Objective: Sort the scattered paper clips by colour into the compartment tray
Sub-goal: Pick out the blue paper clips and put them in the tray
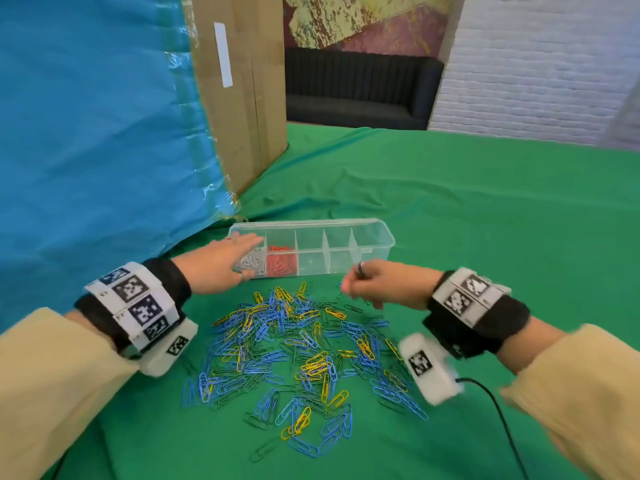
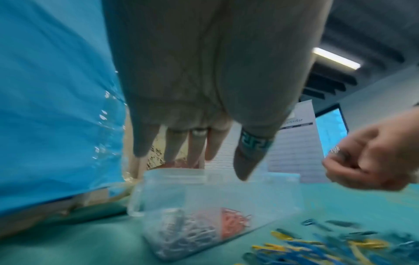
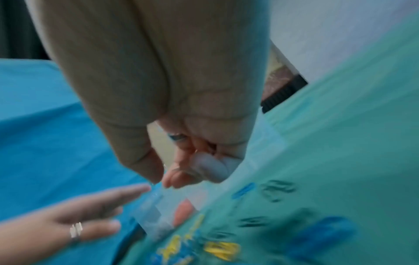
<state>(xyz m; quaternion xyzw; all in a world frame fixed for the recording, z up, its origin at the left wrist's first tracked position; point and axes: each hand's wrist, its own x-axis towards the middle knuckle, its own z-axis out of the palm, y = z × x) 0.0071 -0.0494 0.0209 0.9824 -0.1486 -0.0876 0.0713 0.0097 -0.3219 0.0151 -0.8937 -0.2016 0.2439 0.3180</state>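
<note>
A clear compartment tray lies on the green cloth, with white clips in its leftmost cell and red clips in the one beside it. The other cells look bare. Blue, yellow and green paper clips are scattered in front of it. My left hand hovers flat over the tray's left end, fingers straight and holding nothing. My right hand hangs just before the tray's front wall with curled fingers, thumb and forefinger nearly meeting. It is blurred, and I make out no clip between them.
A tall cardboard box and a blue plastic sheet stand close behind and left of the tray. A black cable trails from the right wrist across the green cloth. A black sofa sits beyond the table.
</note>
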